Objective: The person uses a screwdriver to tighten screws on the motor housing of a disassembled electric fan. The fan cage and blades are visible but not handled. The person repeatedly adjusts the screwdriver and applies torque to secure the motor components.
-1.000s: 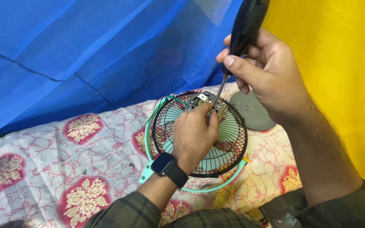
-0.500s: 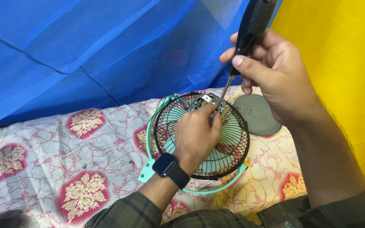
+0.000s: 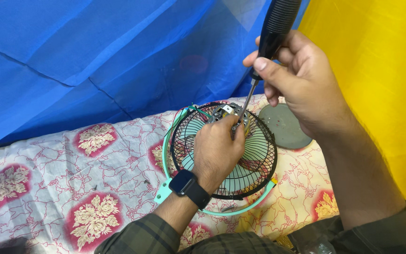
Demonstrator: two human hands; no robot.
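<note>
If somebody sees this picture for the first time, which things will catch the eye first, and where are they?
In the middle, the left hand, with a dark wristwatch, rests on a small fan with a black wire grille and a mint-green rim. From the upper right, the right hand holds a black-handled screwdriver with its tip down at the fan's centre. All this lies on a floral cloth, with blue fabric behind and yellow fabric at the right.

A home: floral bedsheet (image 3: 71, 188), blue mosquito net (image 3: 95, 56) behind.
</note>
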